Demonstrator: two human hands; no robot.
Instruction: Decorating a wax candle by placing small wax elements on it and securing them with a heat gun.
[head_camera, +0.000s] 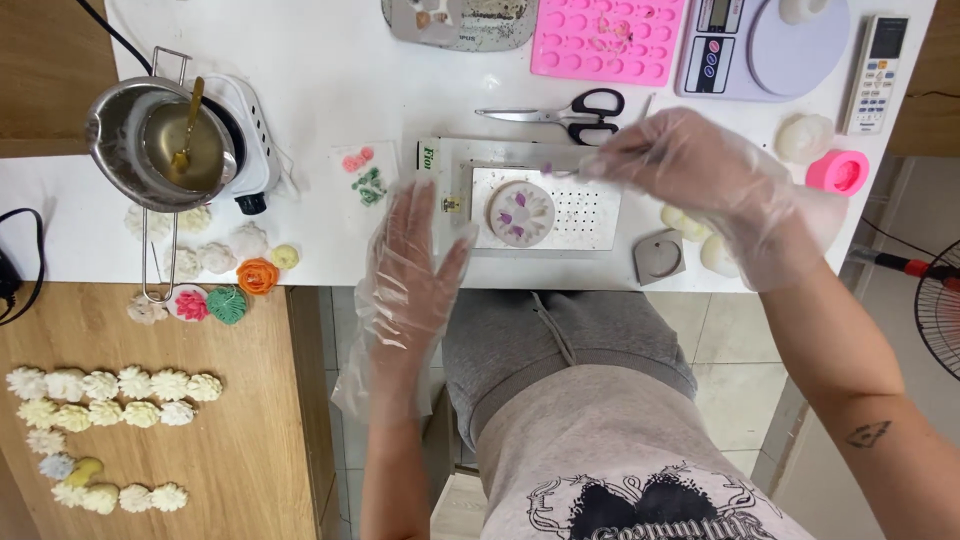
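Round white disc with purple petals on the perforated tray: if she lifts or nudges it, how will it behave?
The round white disc looks moulded and rigid, so probably stiff, not floppy. It lies flat on the perforated tray, so it would likely slide rather than roll or tip. Its thin scalloped petals suggest chipping under a hard pinch, and the loose plastic glove on the right hand may slip.

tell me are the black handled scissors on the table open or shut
Slightly open. The scissors lie flat on the white table with the two handle loops apart and a narrow gap between the blades.
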